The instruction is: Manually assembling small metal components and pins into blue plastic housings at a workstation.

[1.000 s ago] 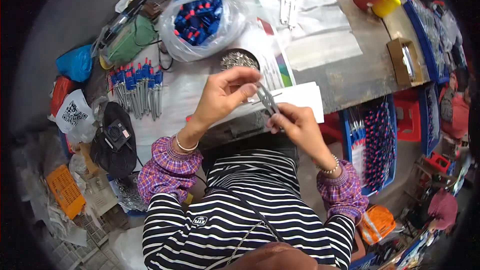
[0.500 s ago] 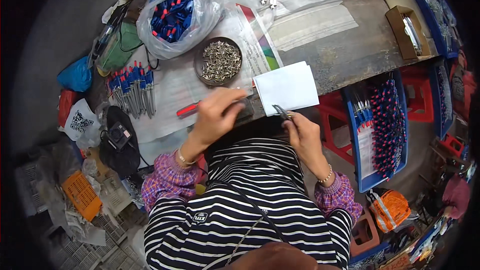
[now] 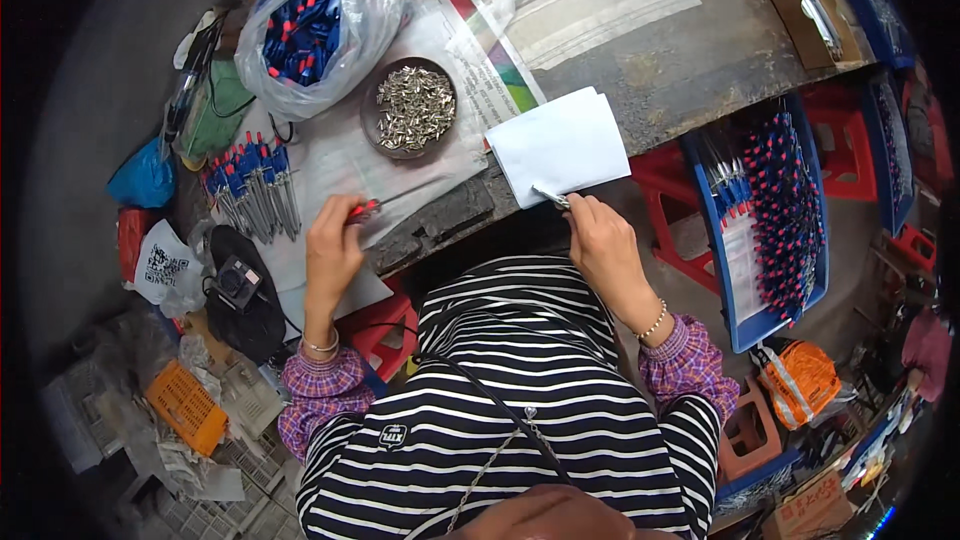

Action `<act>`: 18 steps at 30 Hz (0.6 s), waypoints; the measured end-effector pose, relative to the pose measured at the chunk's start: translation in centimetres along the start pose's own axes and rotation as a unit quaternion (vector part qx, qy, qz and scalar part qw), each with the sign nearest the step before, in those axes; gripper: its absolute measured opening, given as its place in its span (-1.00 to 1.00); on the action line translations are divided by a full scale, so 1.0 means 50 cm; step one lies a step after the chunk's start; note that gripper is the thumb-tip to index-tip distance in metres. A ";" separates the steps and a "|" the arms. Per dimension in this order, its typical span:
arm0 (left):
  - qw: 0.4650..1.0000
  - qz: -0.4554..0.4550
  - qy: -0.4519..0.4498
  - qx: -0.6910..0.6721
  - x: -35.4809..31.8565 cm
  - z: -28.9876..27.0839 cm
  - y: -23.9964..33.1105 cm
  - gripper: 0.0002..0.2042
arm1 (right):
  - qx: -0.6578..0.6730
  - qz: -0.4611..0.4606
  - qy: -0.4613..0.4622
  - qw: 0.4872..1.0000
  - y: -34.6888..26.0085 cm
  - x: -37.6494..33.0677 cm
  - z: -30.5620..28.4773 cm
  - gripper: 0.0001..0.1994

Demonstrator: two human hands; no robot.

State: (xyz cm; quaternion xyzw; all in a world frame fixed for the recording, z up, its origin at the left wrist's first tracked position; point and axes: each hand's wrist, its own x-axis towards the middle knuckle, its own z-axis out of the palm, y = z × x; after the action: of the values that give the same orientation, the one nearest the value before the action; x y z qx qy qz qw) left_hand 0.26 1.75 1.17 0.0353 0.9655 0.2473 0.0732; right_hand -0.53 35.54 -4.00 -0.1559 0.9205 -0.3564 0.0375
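My left hand [image 3: 334,248] is closed around the red handle of a screwdriver [image 3: 366,208], whose thin shaft points right across the table. Between the fingertips of my right hand [image 3: 606,252] is a slim silver metal piece [image 3: 546,196], held over the near edge of a folded white paper [image 3: 560,145]; its exact kind is too small to make out. Beyond my left hand stands a round dark bowl [image 3: 372,132] heaped with small silver metal parts [image 3: 416,106].
A clear plastic bag [image 3: 388,10] of blue and red pieces lies behind the bowl. Blue-handled metal tools [image 3: 262,190] lie in a row at left. A blue tray [image 3: 742,338] of similar tools stands at right by a red stool [image 3: 668,230]. An open cardboard box [image 3: 785,0] sits far right.
My left hand has moved left and now grips the screwdriver, which lay on the table before. My right hand keeps the metal piece near the paper. The view has shifted slightly.
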 end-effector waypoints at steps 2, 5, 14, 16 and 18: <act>0.972 -0.022 -0.006 -0.235 0.001 -0.004 0.008 -0.65 | -0.008 0.002 -0.007 1.000 -0.001 -0.004 0.004 -0.83; 0.878 -0.017 0.002 -0.479 0.026 -0.003 0.080 -0.62 | -0.013 -0.009 -0.005 1.000 -0.003 -0.005 0.009 -0.85; 0.849 0.207 -0.037 -0.484 0.101 0.079 0.236 -0.84 | -0.038 -0.013 0.005 0.999 -0.012 -0.003 0.020 -0.90; 0.871 0.280 -0.052 -0.401 0.081 0.088 0.213 -0.86 | -0.043 -0.016 0.001 0.999 -0.021 -0.003 0.014 -0.91; 0.894 0.260 -0.024 -0.363 0.151 0.183 0.226 -0.80 | -0.058 -0.017 0.004 0.998 -0.020 0.006 0.017 -0.90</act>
State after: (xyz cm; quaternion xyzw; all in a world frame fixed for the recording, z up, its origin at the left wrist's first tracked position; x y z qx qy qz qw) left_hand -5.38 16.76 -2.24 0.2625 0.7625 0.5902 0.0374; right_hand -0.39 34.21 -3.94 -0.1716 0.9371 -0.3034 0.0189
